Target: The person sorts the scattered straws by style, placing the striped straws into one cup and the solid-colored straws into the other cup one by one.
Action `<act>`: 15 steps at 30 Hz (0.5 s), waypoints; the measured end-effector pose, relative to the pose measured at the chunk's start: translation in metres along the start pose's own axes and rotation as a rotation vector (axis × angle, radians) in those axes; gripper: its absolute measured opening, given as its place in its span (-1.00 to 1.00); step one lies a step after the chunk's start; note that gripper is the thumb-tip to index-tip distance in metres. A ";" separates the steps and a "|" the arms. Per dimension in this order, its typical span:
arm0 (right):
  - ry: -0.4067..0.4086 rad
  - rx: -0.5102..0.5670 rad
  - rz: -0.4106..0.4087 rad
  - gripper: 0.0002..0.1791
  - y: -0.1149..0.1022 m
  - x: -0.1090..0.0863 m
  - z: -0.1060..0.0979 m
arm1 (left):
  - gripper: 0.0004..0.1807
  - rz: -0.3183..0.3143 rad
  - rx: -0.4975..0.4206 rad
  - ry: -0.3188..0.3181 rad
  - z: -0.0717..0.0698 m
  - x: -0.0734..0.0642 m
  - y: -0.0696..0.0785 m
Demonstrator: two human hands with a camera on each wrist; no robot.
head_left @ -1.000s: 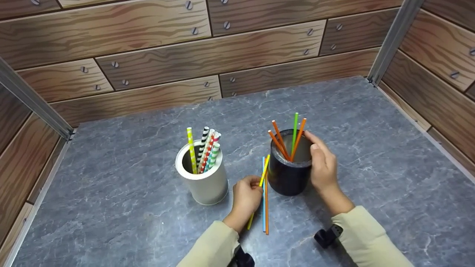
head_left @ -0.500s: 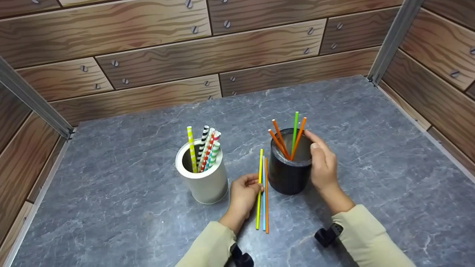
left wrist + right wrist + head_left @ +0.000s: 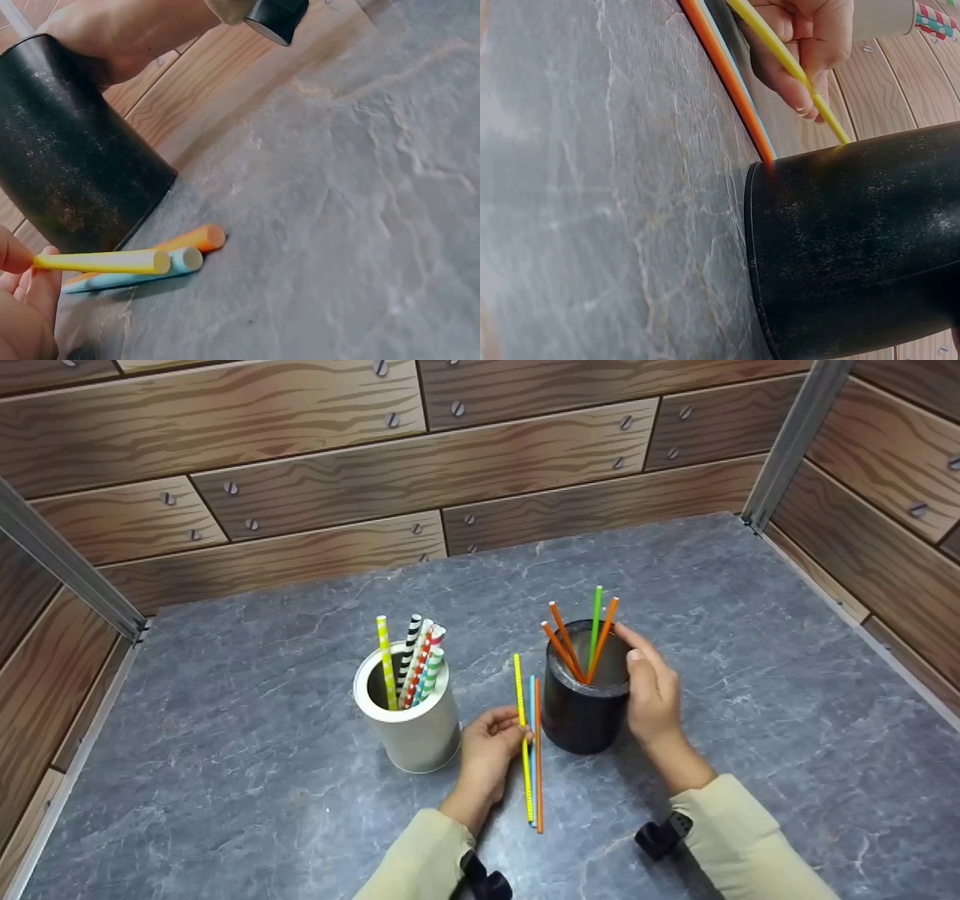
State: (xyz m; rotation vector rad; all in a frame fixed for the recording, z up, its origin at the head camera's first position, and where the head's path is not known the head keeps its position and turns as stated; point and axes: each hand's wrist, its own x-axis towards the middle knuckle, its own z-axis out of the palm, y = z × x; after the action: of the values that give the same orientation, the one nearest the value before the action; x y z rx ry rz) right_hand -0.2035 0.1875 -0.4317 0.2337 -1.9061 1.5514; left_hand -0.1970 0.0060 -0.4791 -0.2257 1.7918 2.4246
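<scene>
My left hand (image 3: pixel 487 746) pinches a yellow straw (image 3: pixel 519 682) near its middle between thumb and fingers. In the left wrist view this yellow straw (image 3: pixel 105 262) is over a light-blue straw (image 3: pixel 184 260) and an orange straw (image 3: pixel 206 238). Both of those lie side by side on the grey table, just left of the black cup (image 3: pixel 585 724). My right hand (image 3: pixel 654 697) holds that cup by its right side, thumb near the rim. Three orange straws (image 3: pixel 564 634) and a green straw (image 3: pixel 597 619) lean inside it.
A white cup (image 3: pixel 420 742) stands to the left of my left hand, with several patterned paper straws (image 3: pixel 409 660) in it. Wood-print panels (image 3: pixel 525 465) wall in the grey marbled table (image 3: pixel 262 750) at the back and both sides.
The yellow straw has turned in my left hand: its far end has swung left and its near end right, now over the blue straw. My right hand and the black cup stay put.
</scene>
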 end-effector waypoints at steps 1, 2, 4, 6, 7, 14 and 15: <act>-0.001 0.000 0.003 -0.60 0.000 0.000 0.000 | -0.64 -0.002 -0.008 0.003 0.000 0.000 0.001; -0.003 0.001 0.008 -0.60 0.000 0.000 0.000 | -0.64 0.000 -0.015 0.006 0.000 0.000 0.002; -0.004 0.000 0.017 -0.60 0.000 0.000 0.000 | -0.64 0.007 -0.022 0.015 0.001 0.000 0.003; -0.005 -0.002 0.024 -0.59 0.000 0.000 0.000 | -0.65 0.013 -0.015 0.028 0.001 0.000 0.006; -0.004 -0.001 0.024 -0.59 0.000 0.000 0.000 | -0.65 0.017 -0.013 0.035 0.002 0.000 0.008; 0.002 0.004 0.028 -0.59 0.000 0.000 0.000 | -0.66 0.063 -0.037 0.049 0.005 0.002 0.019; 0.001 0.004 0.032 -0.59 0.000 0.000 0.000 | -0.66 0.069 -0.039 0.050 0.006 0.002 0.021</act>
State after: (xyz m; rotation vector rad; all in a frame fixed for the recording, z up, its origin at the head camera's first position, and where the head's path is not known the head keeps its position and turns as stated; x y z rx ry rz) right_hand -0.2036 0.1878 -0.4317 0.2047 -1.9148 1.5765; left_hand -0.2029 0.0056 -0.4582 -0.2339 1.8030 2.5252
